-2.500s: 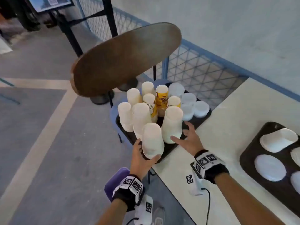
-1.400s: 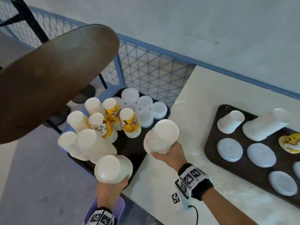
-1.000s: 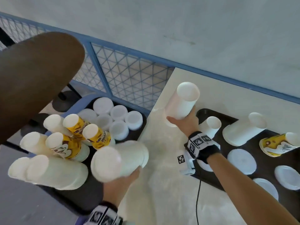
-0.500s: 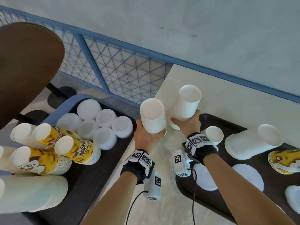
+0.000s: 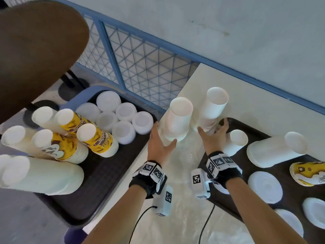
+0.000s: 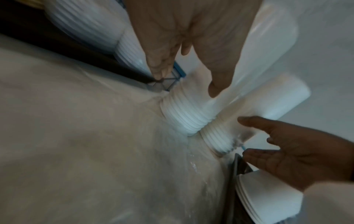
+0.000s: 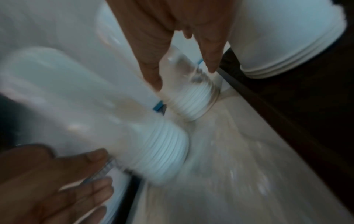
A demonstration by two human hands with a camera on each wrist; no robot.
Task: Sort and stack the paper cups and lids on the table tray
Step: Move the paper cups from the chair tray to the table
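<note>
Two tall stacks of white paper cups stand upside down on the cream table, between two dark trays. My left hand (image 5: 162, 136) lies at the base of the left stack (image 5: 177, 120), thumb and straight fingers spread on either side. My right hand (image 5: 212, 132) is spread about the foot of the right stack (image 5: 212, 110). In the left wrist view the right hand (image 6: 287, 151) has straight fingers, a little apart from its stack (image 6: 220, 136). The table tray (image 5: 292, 199) at the right holds flat lids (image 5: 265, 189), a short cup stack (image 5: 235, 143), a lying white stack (image 5: 274, 150) and a yellow cup (image 5: 309, 171).
The left tray (image 5: 105, 173) sits on a blue chair off the table's edge. It carries several white and yellow cup stacks (image 5: 95, 140) and lid stacks (image 5: 123, 120). A brown round top (image 5: 38, 50) overhangs at upper left. A blue mesh fence (image 5: 140, 59) runs behind.
Half a second ago both hands held the white stacks up in the air. Now the stacks stand on the table and the fingers have loosened around their bases.
</note>
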